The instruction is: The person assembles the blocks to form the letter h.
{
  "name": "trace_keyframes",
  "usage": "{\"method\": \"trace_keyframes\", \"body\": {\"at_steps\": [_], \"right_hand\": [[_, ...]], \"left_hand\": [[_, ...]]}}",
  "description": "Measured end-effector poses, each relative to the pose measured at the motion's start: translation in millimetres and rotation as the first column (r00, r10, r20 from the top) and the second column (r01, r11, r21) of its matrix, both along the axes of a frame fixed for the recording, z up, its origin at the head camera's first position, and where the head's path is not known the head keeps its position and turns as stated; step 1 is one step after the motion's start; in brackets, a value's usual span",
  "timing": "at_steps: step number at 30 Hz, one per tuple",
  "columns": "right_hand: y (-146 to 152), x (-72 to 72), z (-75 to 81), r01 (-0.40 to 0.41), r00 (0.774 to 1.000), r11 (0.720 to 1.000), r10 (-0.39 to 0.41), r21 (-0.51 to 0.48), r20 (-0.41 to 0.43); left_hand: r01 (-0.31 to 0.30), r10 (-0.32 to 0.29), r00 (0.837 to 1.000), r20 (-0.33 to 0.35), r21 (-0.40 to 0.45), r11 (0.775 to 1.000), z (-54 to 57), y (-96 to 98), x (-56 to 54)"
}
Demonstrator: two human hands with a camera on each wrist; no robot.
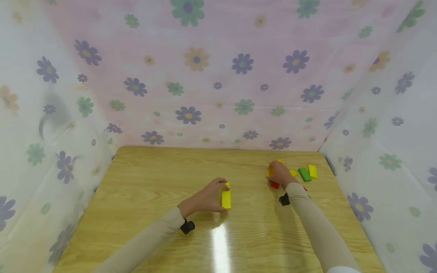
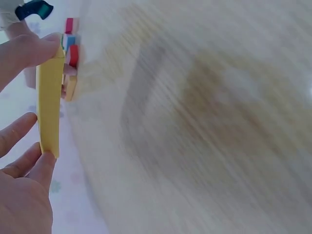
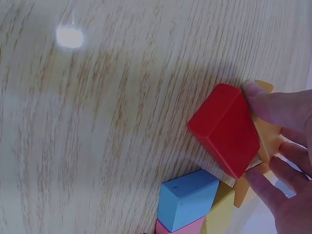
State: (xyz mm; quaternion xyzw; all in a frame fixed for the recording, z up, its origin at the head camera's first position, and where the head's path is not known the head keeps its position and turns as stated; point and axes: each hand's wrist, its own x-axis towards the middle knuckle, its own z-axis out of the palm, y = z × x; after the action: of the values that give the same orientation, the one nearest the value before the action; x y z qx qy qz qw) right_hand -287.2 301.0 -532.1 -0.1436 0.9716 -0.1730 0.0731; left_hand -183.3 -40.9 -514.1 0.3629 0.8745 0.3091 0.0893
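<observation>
My left hand [image 1: 206,197] holds a long yellow block [image 1: 226,199] by its two ends, thumb at one and fingers at the other. In the left wrist view this block [image 2: 49,105] appears over the table. Toward the back right, my right hand [image 1: 281,174] reaches into a group of blocks. Its thumb and fingers are around an orange block [image 3: 267,139], partly hidden behind a red block [image 3: 236,131]. A second orange piece [image 3: 241,190] lies by the fingertips. A blue block [image 3: 187,200] sits close to the red one.
Next to the blue block are a pink-red block [image 3: 183,226] and a yellow block [image 3: 220,209]. A green block [image 1: 305,174] and another yellow block [image 1: 312,171] lie right of my right hand. Flowered cloth [image 1: 218,94] surrounds the wooden table [image 1: 153,178] at the back and sides.
</observation>
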Motion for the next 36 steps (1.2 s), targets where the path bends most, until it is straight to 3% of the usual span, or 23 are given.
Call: {"method": "trace_keyframes", "body": {"at_steps": [9, 16, 22, 30, 36], "right_hand": [[4, -4.4, 0.9, -0.022, 0.999, 1.0, 0.022, -0.001, -0.03], [6, -8.5, 2.1, -0.013, 0.999, 1.0, 0.013, 0.004, -0.051], [5, -7.8, 1.8, -0.022, 0.998, 1.0, 0.022, 0.0, -0.055], [7, -0.6, -5.9, -0.022, 0.999, 0.999, 0.02, -0.037, -0.042], [4, 5.5, -3.6, -0.038, 0.998, 0.999, 0.037, -0.03, -0.045]], "left_hand": [[-0.036, 0.036, 0.999, 0.006, 0.06, 0.998, 7.5, -34.8, 31.7], [-0.066, 0.065, 0.998, 0.019, 0.068, 0.995, 4.2, -49.0, 52.3], [-0.068, 0.062, 0.996, 0.066, 0.086, 0.994, -8.8, -53.6, 65.8], [-0.064, 0.048, 0.986, 0.158, 0.098, 0.993, -39.4, -53.5, 83.3], [-0.079, 0.064, 0.988, 0.144, 0.102, 0.992, -48.1, -60.1, 93.5]]}}
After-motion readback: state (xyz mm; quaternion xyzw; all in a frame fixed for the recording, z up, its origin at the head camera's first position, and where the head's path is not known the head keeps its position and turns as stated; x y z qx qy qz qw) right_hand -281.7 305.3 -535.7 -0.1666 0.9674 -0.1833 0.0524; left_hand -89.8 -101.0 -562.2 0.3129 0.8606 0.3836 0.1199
